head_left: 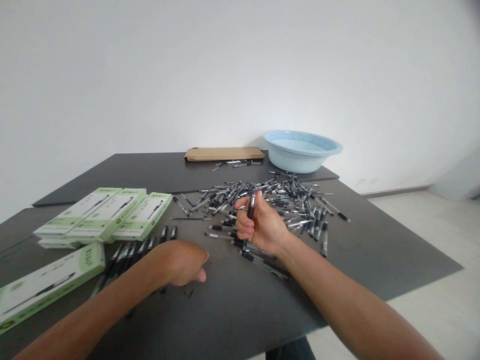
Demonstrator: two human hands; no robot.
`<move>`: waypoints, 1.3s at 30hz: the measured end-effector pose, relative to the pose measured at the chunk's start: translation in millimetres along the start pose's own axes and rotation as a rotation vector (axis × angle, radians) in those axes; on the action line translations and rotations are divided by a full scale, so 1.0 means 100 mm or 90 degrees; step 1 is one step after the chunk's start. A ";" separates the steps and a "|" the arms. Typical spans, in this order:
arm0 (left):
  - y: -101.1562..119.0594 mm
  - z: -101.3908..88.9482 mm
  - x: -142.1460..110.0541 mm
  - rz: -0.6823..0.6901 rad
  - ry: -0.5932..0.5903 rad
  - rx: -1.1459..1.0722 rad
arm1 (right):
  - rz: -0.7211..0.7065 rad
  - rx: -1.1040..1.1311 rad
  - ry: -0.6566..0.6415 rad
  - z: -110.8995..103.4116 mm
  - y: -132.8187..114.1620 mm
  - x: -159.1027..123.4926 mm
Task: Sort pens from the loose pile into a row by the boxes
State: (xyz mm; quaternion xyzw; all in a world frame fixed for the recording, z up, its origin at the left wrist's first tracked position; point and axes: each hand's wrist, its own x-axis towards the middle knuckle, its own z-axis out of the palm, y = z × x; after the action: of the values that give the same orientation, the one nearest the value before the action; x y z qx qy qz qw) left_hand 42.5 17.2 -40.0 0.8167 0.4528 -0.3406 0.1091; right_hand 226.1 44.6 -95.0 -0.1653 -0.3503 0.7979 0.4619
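While the right hand (265, 226) clamps its fingers on a pen (251, 208), I can't tell about the left hand (186, 262); little looks done: a row of pens (120, 256) left, a big heap (285, 192) right!

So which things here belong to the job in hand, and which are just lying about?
Likely in the job:
- pen in the right hand
- loose pen pile
- green-and-white boxes
- pens beside them

Seemingly lying about:
- blue basin
- brown cardboard
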 end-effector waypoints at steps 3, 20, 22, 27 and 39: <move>0.05 -0.08 -0.04 -0.010 -0.066 0.010 | -0.024 0.006 -0.015 0.03 0.00 -0.02; 0.06 -0.06 -0.01 0.004 -0.067 -0.004 | -0.081 -0.001 -0.059 0.03 -0.02 -0.02; 0.05 -0.05 0.00 0.003 -0.065 -0.005 | -0.080 -0.005 -0.055 0.04 -0.02 -0.03; 0.00 0.03 0.05 0.013 -0.038 -0.006 | -0.071 0.004 -0.057 0.05 -0.04 -0.04; 0.02 0.01 0.04 -0.003 -0.039 -0.025 | -0.060 0.001 -0.047 0.07 -0.03 -0.04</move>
State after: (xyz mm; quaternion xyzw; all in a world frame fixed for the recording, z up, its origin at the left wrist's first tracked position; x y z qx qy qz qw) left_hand 44.8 18.6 -43.5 0.8024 0.4580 -0.3567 0.1381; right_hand 226.2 39.8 -88.1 -0.1188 -0.3737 0.7809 0.4862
